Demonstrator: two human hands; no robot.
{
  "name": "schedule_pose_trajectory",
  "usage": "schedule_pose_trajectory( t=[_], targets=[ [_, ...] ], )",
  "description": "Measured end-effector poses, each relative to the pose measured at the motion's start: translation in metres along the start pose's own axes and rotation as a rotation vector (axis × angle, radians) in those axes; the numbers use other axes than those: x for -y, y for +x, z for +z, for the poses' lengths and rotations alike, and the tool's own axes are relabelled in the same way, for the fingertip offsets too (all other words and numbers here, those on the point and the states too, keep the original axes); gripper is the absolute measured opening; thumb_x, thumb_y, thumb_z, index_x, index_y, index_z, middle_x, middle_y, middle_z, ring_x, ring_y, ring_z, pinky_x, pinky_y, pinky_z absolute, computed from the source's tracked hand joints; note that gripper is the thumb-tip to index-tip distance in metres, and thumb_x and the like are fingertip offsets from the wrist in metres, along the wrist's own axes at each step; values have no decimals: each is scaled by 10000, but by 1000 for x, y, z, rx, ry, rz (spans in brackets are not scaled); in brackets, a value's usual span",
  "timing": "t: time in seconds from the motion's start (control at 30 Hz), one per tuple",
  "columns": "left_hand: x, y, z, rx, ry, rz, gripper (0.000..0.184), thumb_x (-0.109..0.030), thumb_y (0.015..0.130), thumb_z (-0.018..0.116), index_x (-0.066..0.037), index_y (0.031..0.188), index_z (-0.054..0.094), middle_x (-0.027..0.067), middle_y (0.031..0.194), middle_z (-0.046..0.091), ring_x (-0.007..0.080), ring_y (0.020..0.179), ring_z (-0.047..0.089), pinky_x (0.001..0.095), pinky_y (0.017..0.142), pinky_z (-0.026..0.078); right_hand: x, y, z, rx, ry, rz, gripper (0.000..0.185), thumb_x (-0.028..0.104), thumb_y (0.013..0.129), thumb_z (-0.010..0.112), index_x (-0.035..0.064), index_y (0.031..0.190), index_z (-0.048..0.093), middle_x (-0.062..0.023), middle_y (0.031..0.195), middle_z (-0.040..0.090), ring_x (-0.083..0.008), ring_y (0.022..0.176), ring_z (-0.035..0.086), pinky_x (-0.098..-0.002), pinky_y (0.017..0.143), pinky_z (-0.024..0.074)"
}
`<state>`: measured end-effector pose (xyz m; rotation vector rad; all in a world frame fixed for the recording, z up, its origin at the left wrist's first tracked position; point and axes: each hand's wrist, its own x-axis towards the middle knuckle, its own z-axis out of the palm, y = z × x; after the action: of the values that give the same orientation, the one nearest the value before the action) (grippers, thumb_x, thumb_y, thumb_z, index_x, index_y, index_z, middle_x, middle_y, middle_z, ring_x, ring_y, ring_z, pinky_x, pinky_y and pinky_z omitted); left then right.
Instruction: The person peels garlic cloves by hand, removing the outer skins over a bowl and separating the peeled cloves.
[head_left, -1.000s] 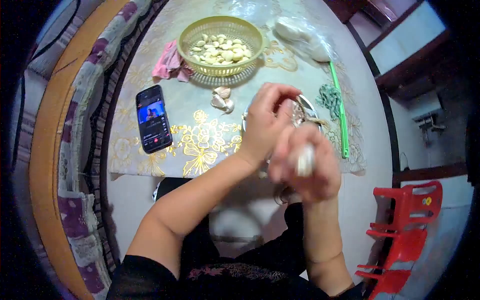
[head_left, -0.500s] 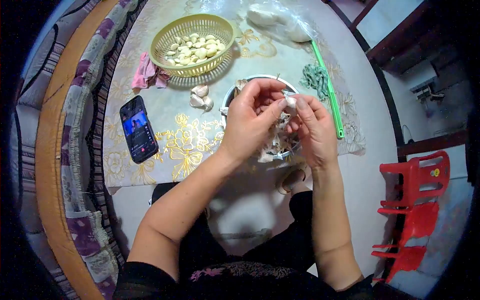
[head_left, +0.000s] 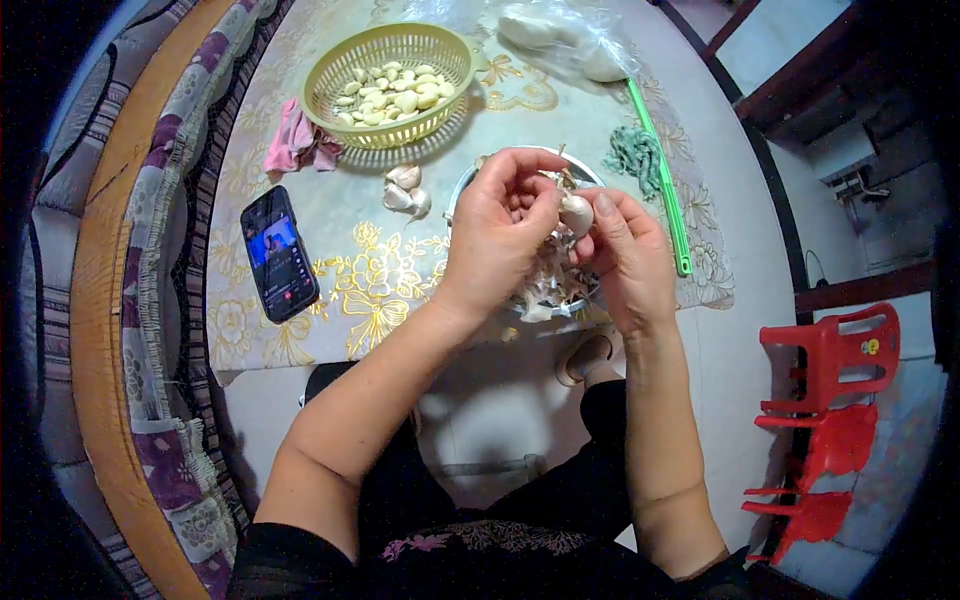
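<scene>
A whitish garlic clove is pinched between my two hands, over a round metal bowl that holds papery garlic skins. My left hand has its thumb and fingers closed on the clove's left side, with the other fingers curled. From the right, my right hand grips the same clove between thumb and fingertips. Left of the bowl, a few unpeeled cloves lie on the tablecloth. Peeled cloves fill part of a yellow-green basket farther back.
A phone with a lit screen lies at the left, near a pink cloth. At the right are a green stick, a green mesh scrubber and a clear plastic bag. Red stools stand on the floor.
Since a second ago, my right hand has moved up from near the table's front edge to meet my left hand at the clove. The clove's rounded side shows more now. The camera view has shifted.
</scene>
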<state>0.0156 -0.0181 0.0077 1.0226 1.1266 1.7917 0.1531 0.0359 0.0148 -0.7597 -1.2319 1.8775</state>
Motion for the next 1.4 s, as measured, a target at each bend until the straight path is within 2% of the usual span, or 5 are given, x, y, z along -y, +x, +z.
schedule_pose_trajectory(
  t=[0.2, 0.5, 0.9, 1.1, 1.4],
  targets=[
    [-4, 0, 6, -119, 98, 23, 161, -19, 888, 529, -5, 1047, 544, -6, 801, 530, 30, 666, 497, 177, 593, 435, 1, -3, 14, -13, -134, -129, 239, 171, 882, 629, 10, 1055, 595, -17, 879, 629, -65, 696, 540, -180, 635, 457],
    [2, 4, -7, 19, -133, -97, 168, -54, 924, 504, 2, 1080, 528, 17, 833, 538, 46, 711, 532, 194, 630, 457, 8, -1, 0, 38, 35, 6, 257, 200, 914, 576, 6, 1082, 597, -16, 840, 609, -70, 647, 510, -203, 605, 448],
    [1, 0, 1, 41, 139, 72, 203, -76, 911, 539, -10, 1102, 544, 21, 926, 565, 63, 762, 512, 197, 686, 441, 5, -1, -3, 125, 50, 85, 289, 204, 914, 553, -2, 1116, 579, -28, 849, 592, -74, 653, 500, -210, 603, 438],
    [3, 1, -1, -26, 232, 60, 180, -74, 912, 534, -8, 1078, 557, 15, 913, 574, 61, 761, 513, 200, 687, 442, 10, -1, -5, 277, 351, 141, 347, 198, 914, 544, -5, 1194, 514, -48, 885, 594, -77, 639, 487, -211, 587, 432],
    [12, 5, -1, -70, 454, 196, 109, -23, 836, 590, -6, 944, 597, 55, 826, 599, 110, 641, 531, 240, 593, 448, 8, -1, 0, -11, 62, 20, 251, 173, 920, 561, 21, 1120, 576, -39, 956, 615, -75, 749, 556, -203, 682, 478]
  ],
)
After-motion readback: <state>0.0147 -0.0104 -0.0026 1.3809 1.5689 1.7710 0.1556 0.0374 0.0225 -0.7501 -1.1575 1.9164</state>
